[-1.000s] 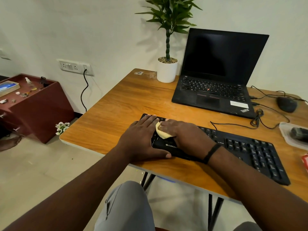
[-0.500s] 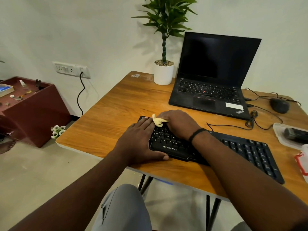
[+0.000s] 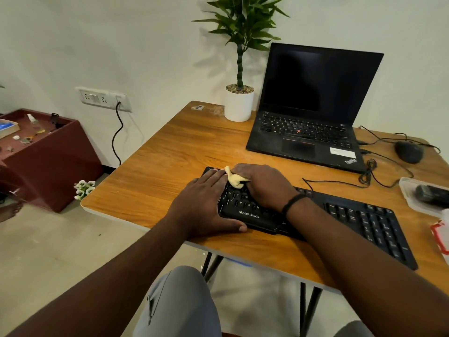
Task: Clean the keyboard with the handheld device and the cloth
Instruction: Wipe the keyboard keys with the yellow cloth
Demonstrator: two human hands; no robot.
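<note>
The black keyboard [image 3: 315, 215] lies slantwise along the near edge of the wooden table [image 3: 170, 161], and both hands are on its left end. The left hand [image 3: 204, 203] lies flat with straight fingers over the keyboard's left edge, the thumb stretched along its front rim just below the printed brand name. Right beside those fingertips, the right hand [image 3: 264, 183] is curled over a small yellow cloth [image 3: 234, 180], bunching it against the upper key rows; a tuft of cloth pokes out between the two hands. A dark band sits on the right wrist. Beyond the right hand stands an open black laptop [image 3: 311, 113] with a dark screen, and a white potted plant [image 3: 239, 103] beyond the left hand's fingertips. Far off to the right of the right forearm, a dark device [image 3: 431, 194] rests in a clear tray [image 3: 410, 190], past a black mouse [image 3: 409, 152].
</note>
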